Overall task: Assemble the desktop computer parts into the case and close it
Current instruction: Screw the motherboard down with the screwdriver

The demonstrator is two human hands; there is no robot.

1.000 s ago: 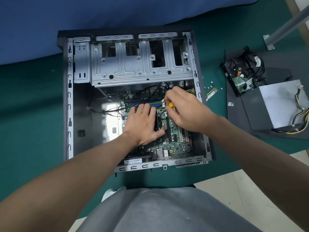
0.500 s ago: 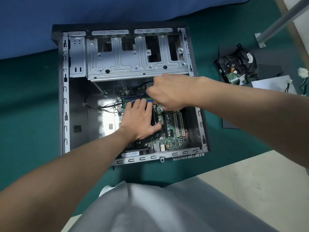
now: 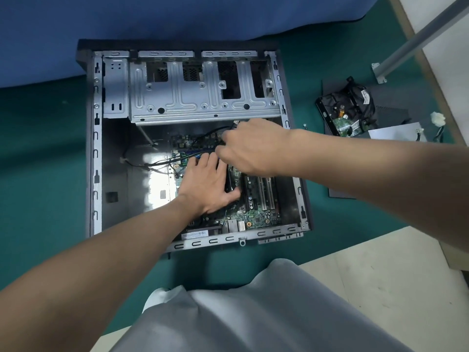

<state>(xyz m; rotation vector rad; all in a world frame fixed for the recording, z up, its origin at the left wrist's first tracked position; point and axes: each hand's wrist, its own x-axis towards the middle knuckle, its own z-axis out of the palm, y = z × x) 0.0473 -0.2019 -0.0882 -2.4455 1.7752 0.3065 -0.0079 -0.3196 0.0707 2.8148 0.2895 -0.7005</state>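
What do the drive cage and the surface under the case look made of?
Drive cage: likely bare stamped sheet steel, dull silver with pressed ribs and punched holes. Green surface: seems a matte mat or carpet; weave too blurred to tell.

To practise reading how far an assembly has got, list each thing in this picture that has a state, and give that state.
case: open, side panel off, lying flat.
drive cage: no drive in it.
motherboard: inside the case.
hard drive: outside the case, not fitted.
left hand: flat on the motherboard, fingers straight.
right hand: fingers curled; any hold is hidden.
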